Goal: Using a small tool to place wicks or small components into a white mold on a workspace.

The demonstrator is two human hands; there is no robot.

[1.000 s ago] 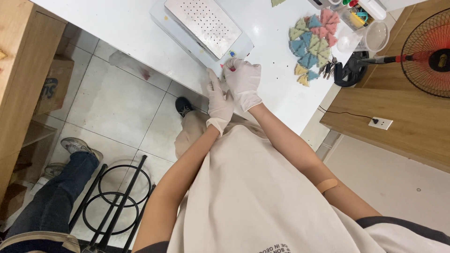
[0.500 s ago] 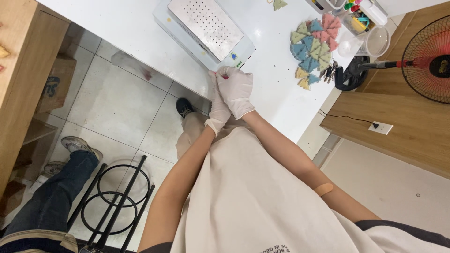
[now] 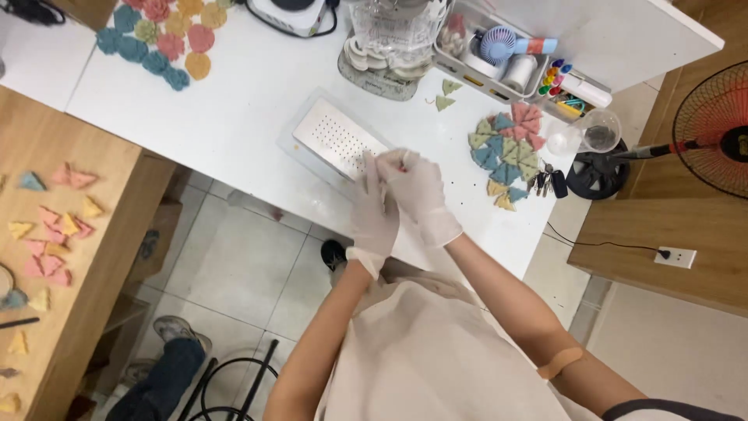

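Both my hands wear white gloves and meet at the near edge of the white table. My left hand has its fingers straight and pointing up. My right hand closes its fingers around the left hand's fingertips, with a small red thing pinched at its top; what that thing is I cannot tell. Just beyond the hands lies a white perforated tray. To the right sits a round cluster of coloured triangular pieces.
Round coloured pieces lie at the table's far left. A clear jar, a grey organizer with markers and a small fan, a clear cup and keys stand behind. A wooden bench holds triangles at left. A standing fan is right.
The view has swung, so the table sits lower and more of it shows. My hands stay joined in front of the perforated tray, the right hand now wrapped over the left fingertips.
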